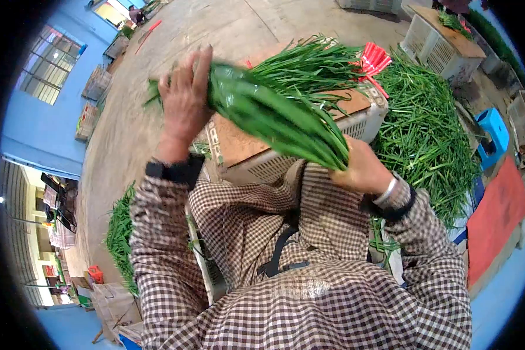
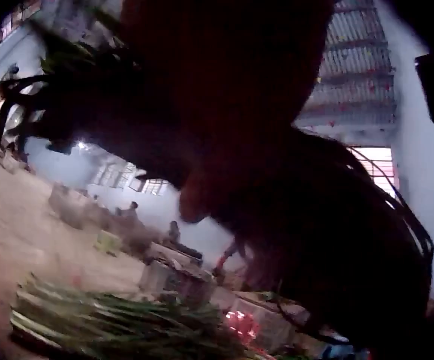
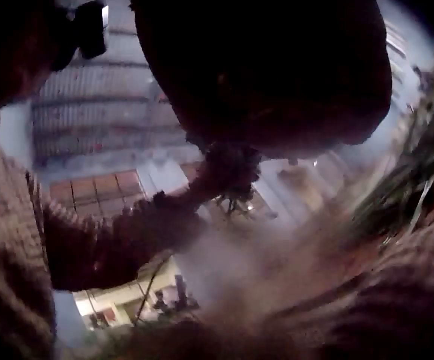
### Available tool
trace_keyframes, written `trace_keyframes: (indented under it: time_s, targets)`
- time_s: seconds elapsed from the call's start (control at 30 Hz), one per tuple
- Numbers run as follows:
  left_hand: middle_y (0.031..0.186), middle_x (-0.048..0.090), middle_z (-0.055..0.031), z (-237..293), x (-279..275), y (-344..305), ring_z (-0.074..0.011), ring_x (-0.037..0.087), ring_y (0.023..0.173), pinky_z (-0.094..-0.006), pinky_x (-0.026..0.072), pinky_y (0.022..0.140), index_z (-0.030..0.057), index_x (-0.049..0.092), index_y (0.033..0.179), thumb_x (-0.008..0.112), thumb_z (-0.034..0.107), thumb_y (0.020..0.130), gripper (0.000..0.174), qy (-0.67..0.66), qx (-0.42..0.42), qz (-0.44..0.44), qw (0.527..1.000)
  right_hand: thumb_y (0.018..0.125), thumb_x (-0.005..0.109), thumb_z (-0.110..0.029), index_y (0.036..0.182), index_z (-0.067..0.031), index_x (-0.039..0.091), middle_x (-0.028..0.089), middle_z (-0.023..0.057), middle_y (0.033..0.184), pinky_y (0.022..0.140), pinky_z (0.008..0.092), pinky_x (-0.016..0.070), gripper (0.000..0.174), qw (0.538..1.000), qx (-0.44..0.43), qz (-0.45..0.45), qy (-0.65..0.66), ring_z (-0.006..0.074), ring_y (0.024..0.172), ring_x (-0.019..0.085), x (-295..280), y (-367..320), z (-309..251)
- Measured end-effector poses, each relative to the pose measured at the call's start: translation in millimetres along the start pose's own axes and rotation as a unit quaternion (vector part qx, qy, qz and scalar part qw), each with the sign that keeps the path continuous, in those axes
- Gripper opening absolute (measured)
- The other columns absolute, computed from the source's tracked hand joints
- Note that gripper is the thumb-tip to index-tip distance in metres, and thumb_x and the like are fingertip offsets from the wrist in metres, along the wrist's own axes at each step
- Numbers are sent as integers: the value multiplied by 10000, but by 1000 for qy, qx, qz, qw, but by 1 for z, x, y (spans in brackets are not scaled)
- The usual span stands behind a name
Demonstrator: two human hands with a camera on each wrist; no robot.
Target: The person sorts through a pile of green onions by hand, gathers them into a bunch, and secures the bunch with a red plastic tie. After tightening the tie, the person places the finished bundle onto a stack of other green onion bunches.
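A bunch of long, flat green leaves that look like garlic chives (image 1: 274,114) slants across the front of the body in the head view. My right hand (image 1: 364,166) grips its narrow end at the lower right. At the upper left, my left hand (image 1: 186,96) lies against the other end, fingers stretched upward and leaf tips showing beyond it. In the left wrist view the bunch (image 2: 337,225) is a dark silhouette under the hand. Beneath it, more chives (image 1: 309,64) lie on a brown board (image 1: 239,140) over a white crate (image 1: 268,169), beside red strips (image 1: 373,58).
A large heap of loose green leaves (image 1: 426,140) lies to the right, near a blue stool (image 1: 493,137) and a red sheet (image 1: 499,216). Another green heap (image 1: 121,233) is at the left. A second board-topped crate (image 1: 443,44) stands at the far right.
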State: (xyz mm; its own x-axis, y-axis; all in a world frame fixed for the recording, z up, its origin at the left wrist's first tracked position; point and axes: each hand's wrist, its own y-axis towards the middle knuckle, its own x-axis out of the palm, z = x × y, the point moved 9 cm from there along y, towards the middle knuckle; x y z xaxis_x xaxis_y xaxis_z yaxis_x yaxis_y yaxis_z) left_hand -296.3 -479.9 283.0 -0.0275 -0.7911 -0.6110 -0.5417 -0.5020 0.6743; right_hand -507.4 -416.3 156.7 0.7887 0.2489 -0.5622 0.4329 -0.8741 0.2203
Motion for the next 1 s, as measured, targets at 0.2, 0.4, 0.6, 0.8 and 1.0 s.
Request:
trace_keyframes:
  time_s: [0.2,0.4,0.6,0.8,1.0]
  targets:
    - [1407,280,-112,-43,3,-38,-299,294,1281,-531,259,1015,190,311,1368,784,269,601,905,85,-103,-225,965,834,562,-127,912,22,561,591,104,704,471,273,469,169,796,365,-78,476,138,545,556,102,-6,115]
    - [1015,624,-78,84,48,-150,-175,597,926,-284,481,799,4,573,1091,642,124,773,347,-652,-377,-336,566,843,554,-150,1016,0,490,583,107,757,462,294,491,238,661,387,-87,637,141,553,558,127,-14,115]
    - [1026,595,-101,227,126,-168,-205,589,889,-360,502,749,21,488,1137,601,494,782,603,-926,-333,-158,-81,833,556,-226,985,-14,518,586,73,768,520,272,481,263,579,343,-171,719,131,584,557,135,-14,86]
    - [1309,395,-226,227,106,-126,-325,440,1177,-424,493,854,6,302,1338,668,526,702,899,-945,-285,-136,-80,830,560,-302,1041,12,502,546,56,863,581,241,412,382,591,319,-198,714,85,612,482,137,-26,55]
    - [1076,576,-189,210,94,-126,-290,567,1005,-411,499,841,7,379,1286,651,200,730,648,-895,-389,-214,34,851,528,-316,1076,41,495,587,124,929,612,286,498,423,608,300,-200,708,181,686,580,137,-32,51]
